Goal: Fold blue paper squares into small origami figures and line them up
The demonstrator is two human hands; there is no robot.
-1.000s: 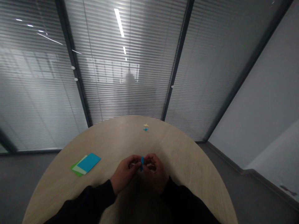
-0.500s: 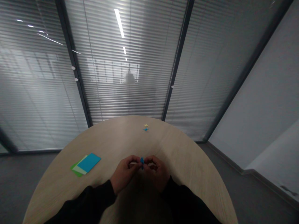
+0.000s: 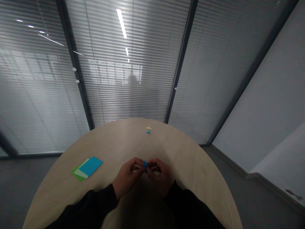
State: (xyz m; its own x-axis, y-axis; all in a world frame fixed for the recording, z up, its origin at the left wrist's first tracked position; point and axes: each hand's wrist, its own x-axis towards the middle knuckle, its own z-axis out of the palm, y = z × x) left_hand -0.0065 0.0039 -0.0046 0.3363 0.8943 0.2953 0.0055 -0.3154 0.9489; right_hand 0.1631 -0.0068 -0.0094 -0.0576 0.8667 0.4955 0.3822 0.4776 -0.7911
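Note:
A small folded piece of blue paper [image 3: 145, 164] is pinched between the fingertips of both hands, above the near middle of the table. My left hand [image 3: 127, 176] grips it from the left, thumb against fingers. From the right, my right hand [image 3: 160, 176] closes on it the same way. Fingers cover much of the paper, so its exact shape cannot be made out.
On the round wooden table [image 3: 114, 140], blue paper sheets [image 3: 91, 166] overlap light green and green ones at the left. Toward the far edge sit a small yellow folded paper figure [image 3: 149, 128] and a blue one [image 3: 148, 132]. Glass panels with blinds [image 3: 133, 101] stand behind.
Both hands stay in nearly the same place. The fingers have shifted slightly on the blue paper, and a little more of its top shows.

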